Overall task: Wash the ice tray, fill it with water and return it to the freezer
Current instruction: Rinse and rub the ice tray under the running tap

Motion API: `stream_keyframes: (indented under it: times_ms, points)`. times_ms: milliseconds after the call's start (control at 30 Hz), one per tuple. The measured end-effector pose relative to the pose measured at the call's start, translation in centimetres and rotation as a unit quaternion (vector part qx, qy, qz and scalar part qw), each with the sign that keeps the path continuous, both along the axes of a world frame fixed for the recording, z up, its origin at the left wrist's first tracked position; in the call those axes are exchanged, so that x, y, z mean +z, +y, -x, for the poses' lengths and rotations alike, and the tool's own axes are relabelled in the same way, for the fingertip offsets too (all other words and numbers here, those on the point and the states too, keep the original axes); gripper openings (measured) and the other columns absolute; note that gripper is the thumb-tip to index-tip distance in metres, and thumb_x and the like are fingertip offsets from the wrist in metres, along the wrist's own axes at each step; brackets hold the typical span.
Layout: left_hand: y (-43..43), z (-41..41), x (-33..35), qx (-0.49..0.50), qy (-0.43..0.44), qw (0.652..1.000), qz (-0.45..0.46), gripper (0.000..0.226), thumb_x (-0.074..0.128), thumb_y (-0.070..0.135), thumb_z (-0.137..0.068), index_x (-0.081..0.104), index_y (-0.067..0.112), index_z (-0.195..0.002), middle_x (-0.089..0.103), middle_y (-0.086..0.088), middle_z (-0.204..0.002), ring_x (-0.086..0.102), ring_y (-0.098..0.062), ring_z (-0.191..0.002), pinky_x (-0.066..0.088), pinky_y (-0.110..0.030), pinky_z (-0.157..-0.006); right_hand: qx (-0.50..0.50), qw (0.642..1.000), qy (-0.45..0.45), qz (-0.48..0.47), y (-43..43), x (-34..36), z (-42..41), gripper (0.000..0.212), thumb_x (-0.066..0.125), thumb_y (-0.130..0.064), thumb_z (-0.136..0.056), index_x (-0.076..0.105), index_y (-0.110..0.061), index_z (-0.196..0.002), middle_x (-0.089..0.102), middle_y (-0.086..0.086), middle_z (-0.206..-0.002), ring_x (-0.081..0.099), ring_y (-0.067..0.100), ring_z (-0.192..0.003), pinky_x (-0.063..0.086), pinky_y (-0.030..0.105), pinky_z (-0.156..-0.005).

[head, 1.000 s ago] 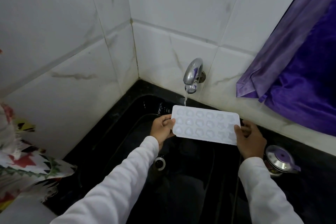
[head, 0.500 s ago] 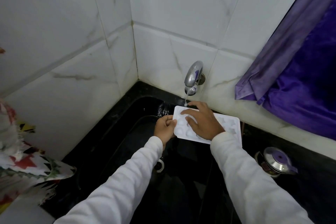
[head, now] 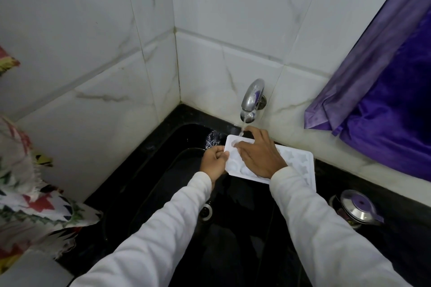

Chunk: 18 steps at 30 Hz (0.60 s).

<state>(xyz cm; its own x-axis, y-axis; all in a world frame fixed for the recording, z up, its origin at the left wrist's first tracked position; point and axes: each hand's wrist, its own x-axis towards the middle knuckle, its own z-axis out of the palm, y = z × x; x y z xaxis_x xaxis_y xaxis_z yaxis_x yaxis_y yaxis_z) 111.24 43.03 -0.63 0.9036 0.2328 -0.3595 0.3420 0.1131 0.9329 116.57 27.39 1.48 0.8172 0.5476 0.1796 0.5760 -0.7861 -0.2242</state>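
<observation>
Far L: patterned cloth hangs in front of the white tiled wall. Next, black sink, w/ its drain showing just beside the L sleeve. L hand is over the sink: grip narrow, thumb on top & fingers curled under, pinching the L short edge of the ice tray. Tray is white, held moulds-up over the sink's back R part, directly under the tap, its R end reaching toward the desk. Water runs from the tap onto the tray's far L corner; wet splash on the sink wall just L of it. R hand lies on top of the tray, grip wide, fingers spread & pressing into the moulds at the L end, index tip just beside the stream. Further R, steel lidded pot stands on the desk, near the tray's R end but apart. Far R, purple curtain hangs vs the wall above the desk.
</observation>
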Motion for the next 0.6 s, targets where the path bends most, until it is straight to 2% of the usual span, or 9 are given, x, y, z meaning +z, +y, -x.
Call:
stream_keyframes:
  times_ms: [100, 167, 267, 367, 467, 600]
  points:
    - [0.1, -0.2, 0.2, -0.008, -0.001, 1.0, 0.0, 0.017, 0.051, 0.005, -0.098, 0.064, 0.002, -0.108, 0.068, -0.012, -0.086, 0.065, -0.022, -0.076, 0.055, -0.03, -0.066, -0.003, 1.0, 0.02, 0.013, -0.3, -0.2, -0.2, 0.046, 0.032, -0.041, -0.09, 0.065, -0.036, -0.121, 0.042, 0.01, -0.143, 0.04, 0.032, -0.123, 0.047, 0.047, -0.087]
    - [0.0, -0.4, 0.3, -0.012, -0.005, 1.0, 0.001, 0.016, 0.051, 0.004, -0.098, 0.064, 0.003, -0.107, 0.069, -0.013, -0.089, 0.065, -0.023, -0.079, 0.057, -0.035, -0.071, -0.009, 0.999, 0.029, 0.013, -0.5, -0.4, -0.3, 0.039, 0.041, -0.032, -0.092, 0.063, -0.032, -0.124, 0.04, 0.011, -0.144, 0.038, 0.033, -0.124, 0.048, 0.05, -0.087]
    - [-0.2, -0.6, 0.2, -0.01, -0.001, 1.0, -0.013, 0.015, 0.052, 0.005, -0.097, 0.065, 0.008, -0.103, 0.072, -0.017, -0.094, 0.067, -0.026, -0.084, 0.057, -0.042, -0.08, -0.015, 1.0, 0.022, -0.012, -0.2, -0.5, -0.1, 0.038, 0.044, -0.025, -0.088, 0.067, -0.026, -0.119, 0.044, 0.015, -0.142, 0.041, 0.036, -0.123, 0.049, 0.053, -0.089]
    - [-0.3, -0.7, -0.1, -0.006, -0.001, 1.0, -0.001, 0.016, 0.051, 0.005, -0.097, 0.065, 0.007, -0.103, 0.07, -0.015, -0.092, 0.066, -0.025, -0.082, 0.057, -0.04, -0.077, -0.013, 1.0, 0.007, -0.017, -0.1, -0.5, 0.1, 0.036, 0.05, -0.019, -0.088, 0.07, -0.028, -0.116, 0.043, 0.016, -0.145, 0.039, 0.039, -0.127, 0.046, 0.05, -0.092]
    - [-0.3, -0.7, -0.2, -0.005, 0.0, 1.0, 0.021, 0.017, 0.05, 0.004, -0.098, 0.066, 0.006, -0.104, 0.07, -0.012, -0.088, 0.066, -0.024, -0.082, 0.057, -0.042, -0.08, -0.017, 1.0, 0.001, -0.012, -0.2, -0.6, 0.0, 0.038, 0.047, -0.021, -0.088, 0.069, -0.029, -0.118, 0.042, 0.016, -0.147, 0.039, 0.039, -0.127, 0.045, 0.049, -0.091]
    - [-0.6, -1.1, -0.1, 0.0, 0.006, 0.999, 0.044, 0.018, 0.05, 0.004, -0.098, 0.066, 0.005, -0.107, 0.072, -0.013, -0.094, 0.069, -0.028, -0.089, 0.057, -0.044, -0.083, -0.028, 0.999, -0.013, -0.023, 0.0, -1.3, -0.4, 0.027, 0.056, -0.01, -0.087, 0.069, -0.017, -0.11, 0.046, 0.018, -0.142, 0.043, 0.04, -0.122, 0.049, 0.051, -0.093]
